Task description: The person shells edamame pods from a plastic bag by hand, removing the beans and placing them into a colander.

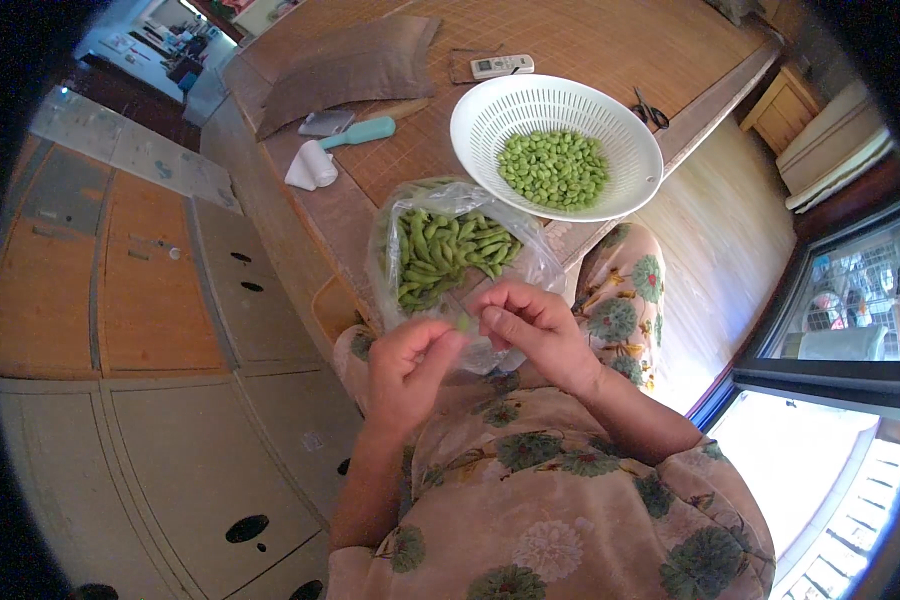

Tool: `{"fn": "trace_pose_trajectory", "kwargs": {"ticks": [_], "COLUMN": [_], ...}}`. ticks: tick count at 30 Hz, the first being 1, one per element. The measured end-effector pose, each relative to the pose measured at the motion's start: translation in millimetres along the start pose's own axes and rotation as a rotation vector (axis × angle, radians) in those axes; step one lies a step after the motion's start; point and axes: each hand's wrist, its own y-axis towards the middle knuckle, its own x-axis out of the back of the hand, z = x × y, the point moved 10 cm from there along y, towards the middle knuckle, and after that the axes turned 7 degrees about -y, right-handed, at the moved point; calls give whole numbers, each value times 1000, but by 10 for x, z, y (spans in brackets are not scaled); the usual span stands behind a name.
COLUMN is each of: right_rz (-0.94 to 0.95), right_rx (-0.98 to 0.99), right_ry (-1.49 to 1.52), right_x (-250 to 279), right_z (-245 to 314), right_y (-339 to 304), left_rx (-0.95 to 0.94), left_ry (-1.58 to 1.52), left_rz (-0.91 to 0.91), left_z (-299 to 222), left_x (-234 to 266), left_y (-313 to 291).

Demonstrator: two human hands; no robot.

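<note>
In front of me, both hands meet over the near side of a clear plastic bag [380, 250] holding several green edamame pods [448, 252]. A small blurred green piece, seemingly an edamame pod [463, 321], shows between my fingertips. My left hand [407, 375] pinches it with thumb and forefinger. From the other side my right hand [540, 335] closes its thumb and curled fingers at the pod; its fingertips are partly hidden. Beyond the bag, to the right, a white slotted basket [480, 135] holds many shelled green beans [555, 170].
On the mat-covered surface [600, 40] lie a brown cushion [350, 75], a turquoise-handled tool [360, 131], a white paper roll [312, 167], a white remote control [502, 66] and dark scissors [650, 110]. Wooden cabinets [160, 270] line the left. My patterned lap [530, 440] is below my hands.
</note>
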Motion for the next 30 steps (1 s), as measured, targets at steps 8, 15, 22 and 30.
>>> {"fn": "trace_pose_trajectory", "kwargs": {"ticks": [8,15,22,30], "right_rz": [-171,-177,-172,-160], "right_rx": [-84,-108,-100,-114], "right_ry": [34,-8,-24,-4], "right_x": [335,318,356,296], "right_z": [-179,-177,-241,-284], "right_y": [7,3,2,-8], "left_rx": [45,98,-113,-245], "left_ry": [-23,605,612,695], "left_rz": [-371,-501,-411,-55], "left_z": [470,1011,430,493], "left_x": [903,1879,1260,151], "left_y": [-103,-316,-58,366]}}
